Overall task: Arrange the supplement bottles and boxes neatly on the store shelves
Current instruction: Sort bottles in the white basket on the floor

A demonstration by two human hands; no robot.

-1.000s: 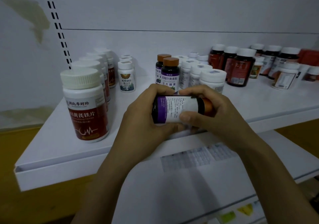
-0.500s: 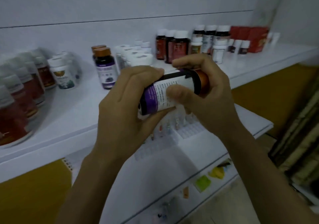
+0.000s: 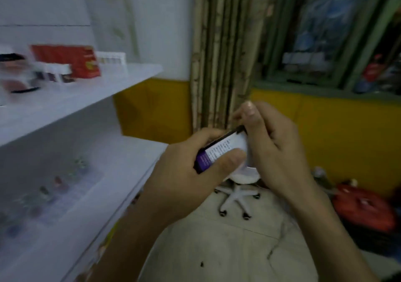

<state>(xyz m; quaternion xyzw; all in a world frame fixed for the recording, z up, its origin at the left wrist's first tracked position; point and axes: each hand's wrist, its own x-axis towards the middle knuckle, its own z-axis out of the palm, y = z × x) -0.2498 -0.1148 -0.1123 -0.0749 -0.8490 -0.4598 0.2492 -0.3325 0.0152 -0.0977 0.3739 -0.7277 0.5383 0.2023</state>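
Observation:
A dark supplement bottle with a purple and white label (image 3: 219, 149) lies sideways between both hands, well to the right of the shelves and above the floor. My left hand (image 3: 191, 173) grips its lower end, thumb across the label. My right hand (image 3: 271, 149) grips the cap end, which is hidden under the fingers. At far left, the white upper shelf (image 3: 91, 90) carries blurred bottles (image 3: 52, 73) and a red box (image 3: 71, 61). The lower shelf (image 3: 71, 195) holds small blurred items.
A white swivel stool (image 3: 236, 186) stands on the tiled floor just beyond my hands. A red bag (image 3: 364, 208) sits at lower right by the yellow wall. A curtain (image 3: 221, 49) and a green-framed window (image 3: 325, 34) fill the back.
The view has swung sharply to the right, away from the shelf rows toward the curtain and window. Both hands still hold the bottle, now tilted more, away from the shelf front.

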